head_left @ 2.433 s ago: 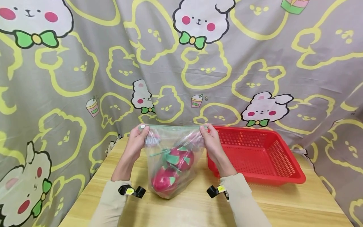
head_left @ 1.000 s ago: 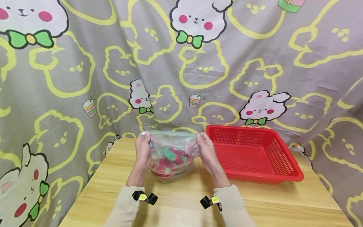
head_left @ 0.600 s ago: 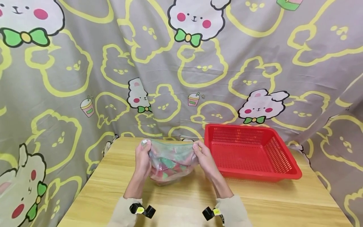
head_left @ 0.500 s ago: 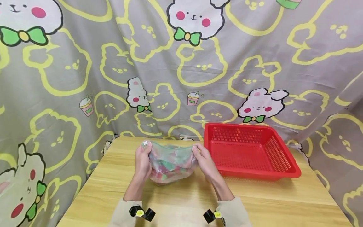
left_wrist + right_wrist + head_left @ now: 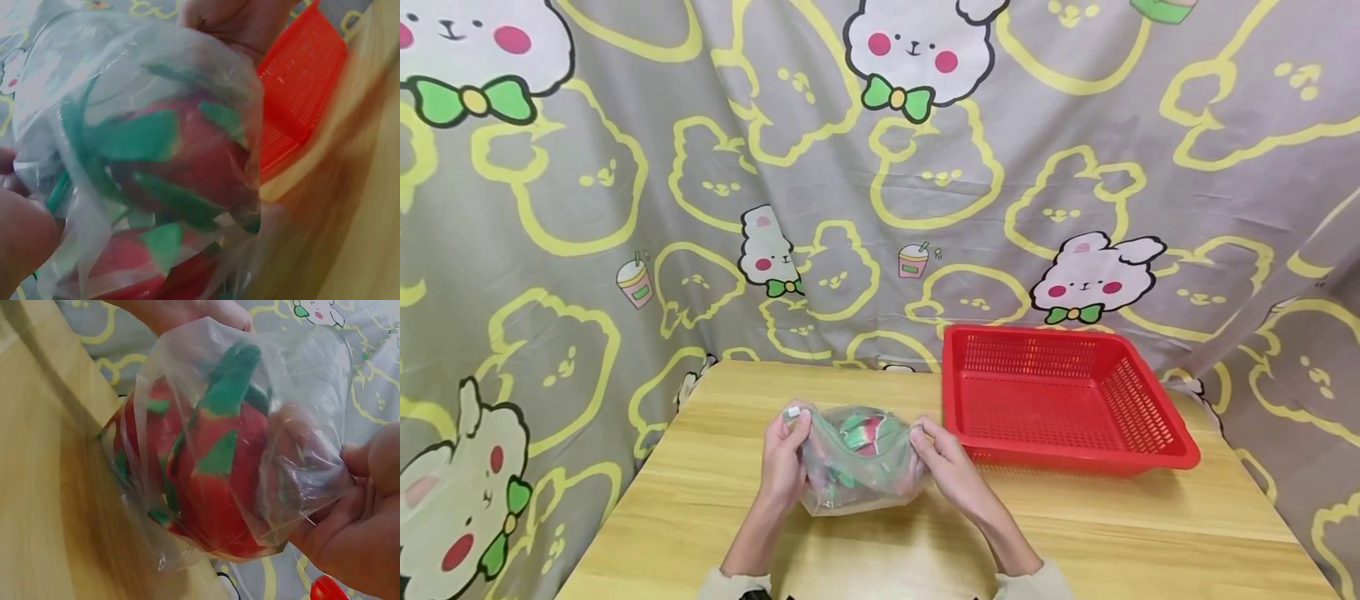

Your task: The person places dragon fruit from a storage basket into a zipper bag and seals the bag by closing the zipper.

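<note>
Between my two hands hangs a clear zip bag (image 5: 850, 502) with a greenish top edge, its mouth sagging open towards me. Two dragon fruits (image 5: 215, 494), red with green scales, lie inside; the plastic blurs them in the left wrist view. My left hand (image 5: 784, 458) pinches the bag's left top corner, beside a small white slider (image 5: 793, 412). On the other side, my right hand (image 5: 953, 465) pinches the right top corner between thumb and fingers. The bag's bottom is close over the wooden table (image 5: 1120, 533).
To the right of the bag, a red slotted plastic basket (image 5: 1037, 412) stands at the table's back, its near left corner close to my right hand. A grey curtain (image 5: 842, 179) with cartoon animals hangs behind and around the table.
My hands have lowered the bag and drawn closer together. Its top edge has gone from taut and straight to slack, and the mouth has tipped towards me. The basket has stayed put.
</note>
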Action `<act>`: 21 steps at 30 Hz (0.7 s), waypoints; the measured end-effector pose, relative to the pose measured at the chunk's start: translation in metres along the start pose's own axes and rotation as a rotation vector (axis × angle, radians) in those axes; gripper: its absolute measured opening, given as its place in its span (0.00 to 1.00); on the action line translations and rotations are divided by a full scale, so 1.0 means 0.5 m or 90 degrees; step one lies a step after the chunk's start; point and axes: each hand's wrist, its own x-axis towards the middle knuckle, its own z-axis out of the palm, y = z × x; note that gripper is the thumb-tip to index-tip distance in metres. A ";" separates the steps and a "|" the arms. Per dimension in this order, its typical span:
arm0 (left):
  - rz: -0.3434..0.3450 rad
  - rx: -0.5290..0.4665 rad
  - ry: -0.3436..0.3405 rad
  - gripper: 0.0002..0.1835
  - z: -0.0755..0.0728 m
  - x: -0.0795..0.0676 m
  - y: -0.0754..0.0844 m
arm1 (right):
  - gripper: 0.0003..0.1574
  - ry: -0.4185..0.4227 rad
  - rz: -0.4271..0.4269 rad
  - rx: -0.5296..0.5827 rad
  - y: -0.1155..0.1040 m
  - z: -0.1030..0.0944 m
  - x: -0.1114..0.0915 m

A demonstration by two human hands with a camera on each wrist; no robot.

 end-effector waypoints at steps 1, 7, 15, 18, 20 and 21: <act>-0.003 0.003 -0.027 0.13 -0.007 -0.004 -0.002 | 0.14 -0.019 -0.003 -0.004 0.002 -0.001 -0.004; -0.064 -0.001 -0.233 0.12 -0.047 -0.009 -0.015 | 0.16 -0.143 0.013 0.001 0.019 -0.004 -0.017; -0.161 0.024 -0.376 0.10 -0.097 -0.007 -0.022 | 0.14 -0.268 0.020 0.010 0.028 0.004 -0.026; -0.167 0.080 -0.418 0.11 -0.111 -0.003 -0.026 | 0.13 -0.308 0.019 0.009 0.030 0.010 -0.028; -0.166 0.121 -0.435 0.13 -0.118 0.001 -0.030 | 0.12 -0.326 0.018 0.001 0.033 0.015 -0.027; -0.166 0.140 -0.440 0.14 -0.121 0.003 -0.033 | 0.12 -0.332 0.015 -0.007 0.035 0.018 -0.026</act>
